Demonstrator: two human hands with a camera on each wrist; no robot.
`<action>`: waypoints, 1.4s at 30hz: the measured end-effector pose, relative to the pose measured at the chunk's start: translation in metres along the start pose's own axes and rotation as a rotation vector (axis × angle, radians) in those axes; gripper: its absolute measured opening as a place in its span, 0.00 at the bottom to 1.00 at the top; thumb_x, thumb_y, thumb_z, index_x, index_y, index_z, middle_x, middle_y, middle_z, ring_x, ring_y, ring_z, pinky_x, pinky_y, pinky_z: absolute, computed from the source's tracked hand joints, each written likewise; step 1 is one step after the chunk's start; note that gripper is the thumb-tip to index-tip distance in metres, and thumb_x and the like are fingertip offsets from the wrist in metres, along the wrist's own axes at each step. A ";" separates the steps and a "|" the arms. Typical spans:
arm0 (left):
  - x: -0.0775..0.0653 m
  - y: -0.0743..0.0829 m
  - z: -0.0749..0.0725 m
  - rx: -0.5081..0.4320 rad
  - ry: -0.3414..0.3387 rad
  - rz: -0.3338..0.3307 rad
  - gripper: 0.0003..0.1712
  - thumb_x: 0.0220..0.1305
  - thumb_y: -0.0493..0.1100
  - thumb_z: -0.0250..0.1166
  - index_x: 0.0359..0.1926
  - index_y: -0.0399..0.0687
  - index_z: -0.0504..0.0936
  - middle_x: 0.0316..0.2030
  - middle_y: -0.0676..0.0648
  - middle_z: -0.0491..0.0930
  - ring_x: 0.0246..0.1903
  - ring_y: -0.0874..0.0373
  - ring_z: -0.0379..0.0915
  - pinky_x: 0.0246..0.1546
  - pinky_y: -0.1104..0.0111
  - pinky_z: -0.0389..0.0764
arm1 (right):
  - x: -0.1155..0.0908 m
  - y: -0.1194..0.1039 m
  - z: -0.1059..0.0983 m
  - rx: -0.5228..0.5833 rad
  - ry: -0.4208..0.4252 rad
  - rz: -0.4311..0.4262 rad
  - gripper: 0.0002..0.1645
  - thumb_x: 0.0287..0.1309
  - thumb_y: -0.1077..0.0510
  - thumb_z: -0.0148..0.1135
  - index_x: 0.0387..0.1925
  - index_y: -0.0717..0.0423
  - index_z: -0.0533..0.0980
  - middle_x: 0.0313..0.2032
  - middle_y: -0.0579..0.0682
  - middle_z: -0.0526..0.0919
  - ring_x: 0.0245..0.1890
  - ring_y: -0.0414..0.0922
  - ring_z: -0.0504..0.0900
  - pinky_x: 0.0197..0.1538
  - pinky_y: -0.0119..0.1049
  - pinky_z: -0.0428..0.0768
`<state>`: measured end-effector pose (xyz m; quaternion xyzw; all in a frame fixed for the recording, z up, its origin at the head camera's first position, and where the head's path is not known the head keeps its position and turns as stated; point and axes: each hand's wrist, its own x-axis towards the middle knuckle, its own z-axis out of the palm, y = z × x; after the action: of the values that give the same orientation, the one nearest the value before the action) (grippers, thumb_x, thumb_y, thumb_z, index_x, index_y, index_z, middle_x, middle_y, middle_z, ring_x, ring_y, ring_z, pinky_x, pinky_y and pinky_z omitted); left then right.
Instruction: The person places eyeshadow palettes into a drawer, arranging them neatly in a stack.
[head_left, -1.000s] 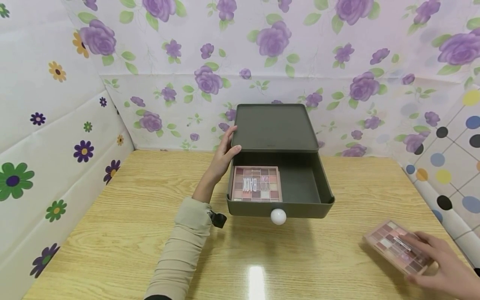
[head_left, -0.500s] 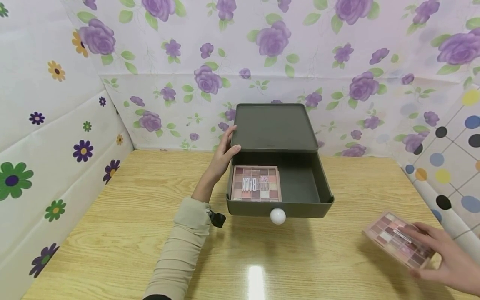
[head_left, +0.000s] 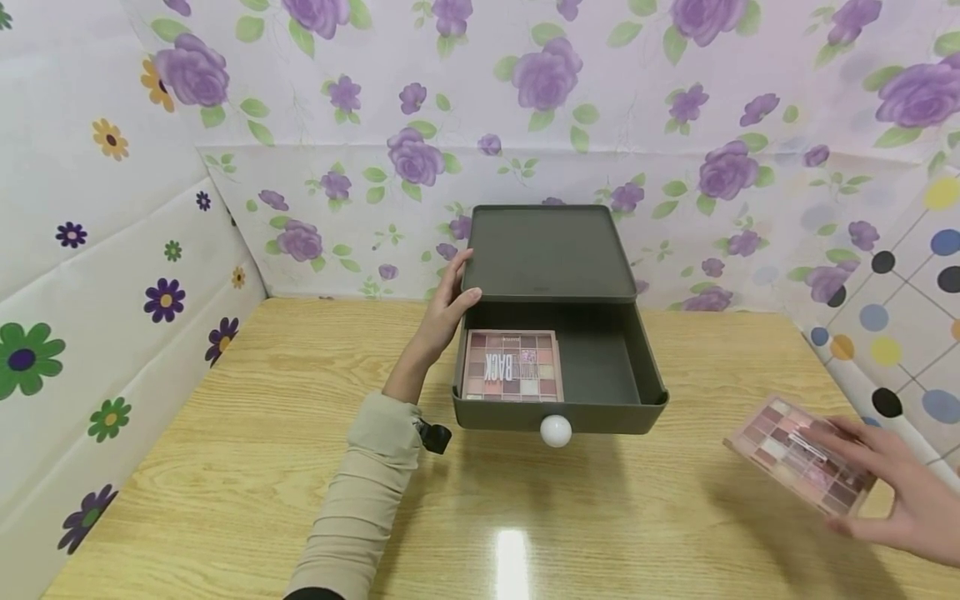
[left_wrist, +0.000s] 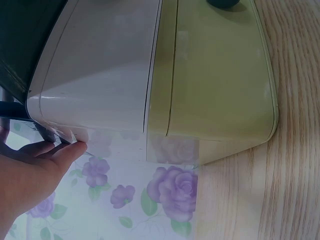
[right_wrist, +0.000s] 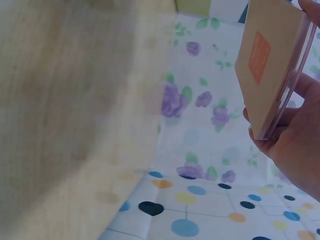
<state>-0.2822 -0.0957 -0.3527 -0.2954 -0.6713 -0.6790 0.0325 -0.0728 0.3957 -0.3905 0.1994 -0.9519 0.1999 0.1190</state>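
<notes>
An eyeshadow palette (head_left: 801, 454) with a clear lid is tilted above the table at the right, gripped along its near edge by my right hand (head_left: 900, 492). The right wrist view shows the palette's plain underside (right_wrist: 265, 60) with an orange label. A dark grey drawer (head_left: 600, 358) with a white knob is pulled out of the drawer unit (head_left: 551, 254). Another eyeshadow palette (head_left: 513, 367) lies in its left half, lettering upside down. My left hand (head_left: 442, 312) rests against the unit's upper left side, thumb near the top's front corner, fingers extended along the side.
In the left wrist view, a white drawer (left_wrist: 100, 65) and a yellow-green drawer (left_wrist: 220, 75) sit closed below the dark one. The wooden table (head_left: 300, 367) meets a flowered back wall (head_left: 337, 125). A dotted side sheet (head_left: 900, 333) borders the right.
My right hand has raised the eyeshadow palette slightly up off the table's right side. My left hand and the open drawer have stayed in place.
</notes>
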 end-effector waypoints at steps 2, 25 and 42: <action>0.000 -0.002 0.000 0.002 0.004 0.006 0.39 0.59 0.46 0.50 0.70 0.47 0.47 0.67 0.39 0.48 0.63 0.47 0.52 0.61 0.54 0.55 | 0.003 -0.002 -0.003 0.001 0.008 -0.014 0.63 0.15 0.57 0.79 0.64 0.52 0.62 0.57 0.67 0.59 0.51 0.67 0.55 0.36 0.64 0.57; -0.007 0.028 0.010 0.003 -0.004 -0.004 0.38 0.58 0.39 0.46 0.68 0.36 0.43 0.66 0.32 0.48 0.61 0.41 0.53 0.60 0.54 0.56 | 0.037 -0.026 -0.028 0.061 0.088 -0.132 0.62 0.08 0.59 0.80 0.60 0.56 0.68 0.63 0.30 0.51 0.61 0.28 0.45 0.46 0.66 0.52; -0.007 0.029 0.010 -0.002 -0.007 0.000 0.38 0.58 0.39 0.46 0.69 0.36 0.43 0.66 0.32 0.48 0.61 0.40 0.53 0.60 0.53 0.55 | 0.074 -0.050 -0.049 0.042 0.030 -0.258 0.60 0.15 0.54 0.80 0.62 0.56 0.66 0.66 0.41 0.53 0.64 0.35 0.47 0.45 0.69 0.54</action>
<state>-0.2598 -0.0920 -0.3310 -0.2976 -0.6706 -0.6788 0.0298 -0.1103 0.3500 -0.3077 0.3194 -0.9122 0.2056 0.1535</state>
